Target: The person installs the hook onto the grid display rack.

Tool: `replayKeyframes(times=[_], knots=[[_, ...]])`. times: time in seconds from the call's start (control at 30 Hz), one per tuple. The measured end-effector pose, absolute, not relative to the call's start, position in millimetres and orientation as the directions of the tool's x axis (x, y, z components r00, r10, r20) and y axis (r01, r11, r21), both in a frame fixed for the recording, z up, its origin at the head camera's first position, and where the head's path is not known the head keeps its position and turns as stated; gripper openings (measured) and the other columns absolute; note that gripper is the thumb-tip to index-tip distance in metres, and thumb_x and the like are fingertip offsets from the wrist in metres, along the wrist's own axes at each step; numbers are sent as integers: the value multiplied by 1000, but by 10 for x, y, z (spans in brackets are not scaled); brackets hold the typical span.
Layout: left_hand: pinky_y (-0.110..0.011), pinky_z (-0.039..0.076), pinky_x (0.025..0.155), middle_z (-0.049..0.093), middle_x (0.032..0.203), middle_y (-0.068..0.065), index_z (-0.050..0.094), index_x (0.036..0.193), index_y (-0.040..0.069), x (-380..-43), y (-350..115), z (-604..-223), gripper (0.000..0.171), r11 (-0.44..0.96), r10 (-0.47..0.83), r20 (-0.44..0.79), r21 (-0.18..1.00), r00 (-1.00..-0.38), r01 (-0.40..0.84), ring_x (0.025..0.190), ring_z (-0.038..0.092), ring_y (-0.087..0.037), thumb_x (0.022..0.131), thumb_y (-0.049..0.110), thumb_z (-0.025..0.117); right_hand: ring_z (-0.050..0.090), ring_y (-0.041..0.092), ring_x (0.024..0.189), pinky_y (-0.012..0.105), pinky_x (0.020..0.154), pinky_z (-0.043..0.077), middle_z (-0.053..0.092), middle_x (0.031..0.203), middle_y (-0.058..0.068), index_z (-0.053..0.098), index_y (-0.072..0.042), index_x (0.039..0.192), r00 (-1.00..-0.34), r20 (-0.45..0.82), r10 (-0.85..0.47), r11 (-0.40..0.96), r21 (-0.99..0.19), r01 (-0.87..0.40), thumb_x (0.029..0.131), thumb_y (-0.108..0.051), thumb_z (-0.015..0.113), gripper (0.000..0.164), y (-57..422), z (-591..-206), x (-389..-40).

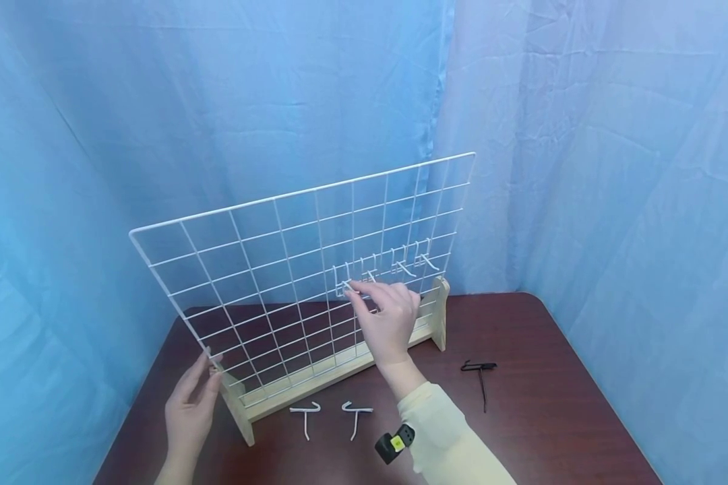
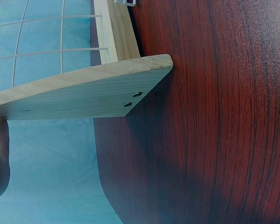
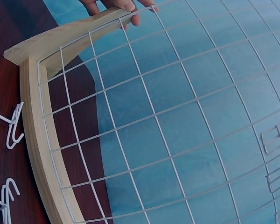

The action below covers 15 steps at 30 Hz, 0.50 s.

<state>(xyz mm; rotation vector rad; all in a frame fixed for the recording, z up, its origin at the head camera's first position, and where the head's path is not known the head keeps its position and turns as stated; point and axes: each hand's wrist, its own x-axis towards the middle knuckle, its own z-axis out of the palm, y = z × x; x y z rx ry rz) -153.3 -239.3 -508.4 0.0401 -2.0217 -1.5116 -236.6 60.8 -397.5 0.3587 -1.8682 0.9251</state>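
A white wire grid panel (image 1: 261, 283) stands tilted in a pale wooden stand (image 1: 315, 385). My right hand (image 1: 389, 320) pinches a white wire hook (image 1: 343, 288) between thumb and forefinger at the panel, partly covering it. To its right, several more white hooks (image 1: 405, 268) hang in a row along the grid. My left hand (image 1: 189, 407) grips the stand's left end piece near its top; the fingers (image 3: 127, 5) and thumb lie on either side of the wood in the right wrist view. Two screw heads (image 2: 137, 94) show on that end piece.
On the dark red wood-grain table (image 1: 546, 417) two white hooks, one left (image 1: 306, 419) and one right (image 1: 356, 419), lie in front of the stand. A black hook (image 1: 481, 378) lies at the right. Blue curtains (image 1: 218, 121) hang around the table.
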Motion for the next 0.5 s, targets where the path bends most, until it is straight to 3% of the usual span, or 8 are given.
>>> replayKeyframes(times=[0.5], knots=[[-14, 50, 92, 64, 119, 18, 56, 135, -5, -1540, -2398, -5080, 49, 337, -355, 470, 870, -808, 358, 113, 56, 5, 88, -18, 61, 54, 18, 72, 41, 71, 38, 75, 85, -4, 80, -13, 92, -492, 857, 155, 619, -472, -628, 75, -17, 87, 18, 691, -4099, -2271]])
